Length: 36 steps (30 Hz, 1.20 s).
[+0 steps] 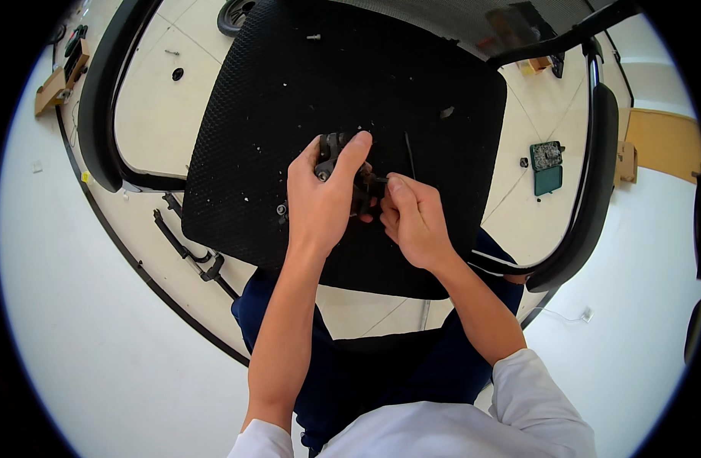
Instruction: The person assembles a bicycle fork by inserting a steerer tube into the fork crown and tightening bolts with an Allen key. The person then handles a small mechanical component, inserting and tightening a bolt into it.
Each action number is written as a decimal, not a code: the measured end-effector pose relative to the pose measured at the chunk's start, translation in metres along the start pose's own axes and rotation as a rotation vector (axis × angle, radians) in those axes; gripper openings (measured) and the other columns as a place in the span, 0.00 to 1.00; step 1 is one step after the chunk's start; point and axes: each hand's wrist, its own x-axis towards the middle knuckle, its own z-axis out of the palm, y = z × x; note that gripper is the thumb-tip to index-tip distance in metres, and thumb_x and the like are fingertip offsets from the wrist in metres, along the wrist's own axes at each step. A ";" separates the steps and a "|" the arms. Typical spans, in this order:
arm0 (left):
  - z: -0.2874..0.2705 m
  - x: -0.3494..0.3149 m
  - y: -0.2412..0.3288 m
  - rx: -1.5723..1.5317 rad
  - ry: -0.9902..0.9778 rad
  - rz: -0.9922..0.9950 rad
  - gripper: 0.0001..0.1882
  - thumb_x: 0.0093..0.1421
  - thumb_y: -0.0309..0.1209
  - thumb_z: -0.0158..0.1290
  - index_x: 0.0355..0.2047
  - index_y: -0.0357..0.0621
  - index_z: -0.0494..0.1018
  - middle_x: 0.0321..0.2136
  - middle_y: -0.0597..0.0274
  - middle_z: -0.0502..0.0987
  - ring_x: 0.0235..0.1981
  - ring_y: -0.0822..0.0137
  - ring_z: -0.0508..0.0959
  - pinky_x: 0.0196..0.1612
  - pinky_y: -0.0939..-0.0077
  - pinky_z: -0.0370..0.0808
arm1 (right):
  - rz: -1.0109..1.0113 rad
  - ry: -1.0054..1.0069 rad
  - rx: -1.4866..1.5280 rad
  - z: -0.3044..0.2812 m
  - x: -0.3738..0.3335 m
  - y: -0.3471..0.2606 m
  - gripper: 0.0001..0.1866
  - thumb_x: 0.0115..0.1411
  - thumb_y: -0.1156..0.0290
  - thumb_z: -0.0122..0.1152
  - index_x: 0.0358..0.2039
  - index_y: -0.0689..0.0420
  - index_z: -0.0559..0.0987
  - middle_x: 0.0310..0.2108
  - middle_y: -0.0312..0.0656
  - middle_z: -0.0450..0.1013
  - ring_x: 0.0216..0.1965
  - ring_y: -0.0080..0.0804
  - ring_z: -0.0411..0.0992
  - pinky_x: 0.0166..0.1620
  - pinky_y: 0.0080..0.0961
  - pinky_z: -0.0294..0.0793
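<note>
Over the black mesh seat of a chair (pixel 251 130), my left hand (pixel 320 195) is wrapped round a black mechanical part (pixel 333 145) with a bolt head showing near the thumb. My right hand (pixel 417 221) is closed, thumb and forefinger pinching a thin dark piece (pixel 380 180) against the part's right side. Its kind cannot be made out, as fingers cover most of it. A thin black rod (pixel 410 155) lies on the seat just beyond my right hand. Beside my left wrist is a small round metal piece (pixel 282 210).
Armrests (pixel 98 114) (pixel 587 183) flank the seat. A small bolt (pixel 314 37) and pale crumbs lie on it. On the floor are a bicycle fork (pixel 190 256), a wheel (pixel 232 17), an open green case (pixel 547 164) and cardboard boxes (pixel 54 90).
</note>
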 end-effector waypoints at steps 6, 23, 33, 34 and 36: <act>-0.012 -0.018 -0.033 0.388 0.046 0.262 0.20 0.62 0.40 0.57 0.21 0.37 0.70 0.16 0.70 0.67 0.21 0.79 0.63 0.25 0.78 0.61 | 0.371 0.015 0.337 0.002 -0.028 -0.003 0.22 0.73 0.59 0.40 0.20 0.51 0.58 0.11 0.27 0.46 0.10 0.16 0.42 0.14 0.19 0.41; -0.017 -0.043 -0.068 -0.313 -0.119 -0.237 0.08 0.58 0.31 0.60 0.31 0.45 0.73 0.25 0.65 0.74 0.26 0.73 0.74 0.31 0.77 0.72 | 0.195 -0.033 0.198 0.007 -0.074 0.005 0.21 0.73 0.62 0.41 0.21 0.53 0.60 0.14 0.26 0.50 0.12 0.13 0.46 0.15 0.18 0.45; -0.012 -0.036 -0.070 -0.251 -0.080 -0.272 0.05 0.57 0.28 0.57 0.30 0.41 0.72 0.23 0.66 0.72 0.22 0.74 0.73 0.25 0.78 0.71 | 0.057 0.055 -0.199 0.004 -0.065 0.017 0.20 0.72 0.66 0.44 0.23 0.63 0.67 0.15 0.37 0.61 0.16 0.23 0.60 0.22 0.27 0.59; -0.012 -0.034 -0.073 -0.235 -0.070 -0.255 0.05 0.56 0.28 0.57 0.30 0.41 0.72 0.23 0.67 0.72 0.22 0.74 0.72 0.25 0.78 0.70 | 0.013 0.055 -0.275 0.003 -0.064 0.017 0.19 0.71 0.67 0.44 0.24 0.65 0.68 0.15 0.40 0.62 0.16 0.26 0.62 0.23 0.29 0.60; -0.014 -0.030 -0.082 -0.204 -0.050 -0.220 0.05 0.56 0.27 0.56 0.29 0.41 0.72 0.23 0.67 0.72 0.21 0.74 0.72 0.24 0.78 0.70 | -0.039 0.052 -0.399 0.003 -0.064 0.016 0.19 0.71 0.68 0.45 0.25 0.67 0.69 0.15 0.46 0.64 0.16 0.32 0.63 0.24 0.32 0.62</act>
